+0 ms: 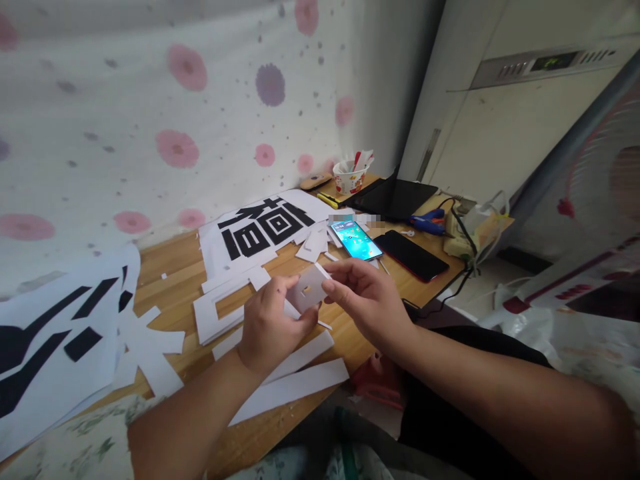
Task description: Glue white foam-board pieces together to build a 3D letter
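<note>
Between my two hands is a small white board piece [306, 288] with a slot cut through it, raised over the front of the wooden table [173, 270]. My left hand [270, 323] pinches its left and lower side. On its right edge, the thumb and fingers of my right hand [370, 300] are closed. Below and left of my hands lie white cut-out board pieces [220, 313] and long white strips [295, 387]. Behind them is a white sheet with a large black printed character [270, 227].
A lit phone [355, 240] and a dark phone [415, 255] lie to the right. Farther back are a cup of tools [350, 177], a yellow cutter [327, 200], a black tablet-like slab [395, 198] and a blue glue gun [427, 221]. More printed sheets [55, 340] lie left.
</note>
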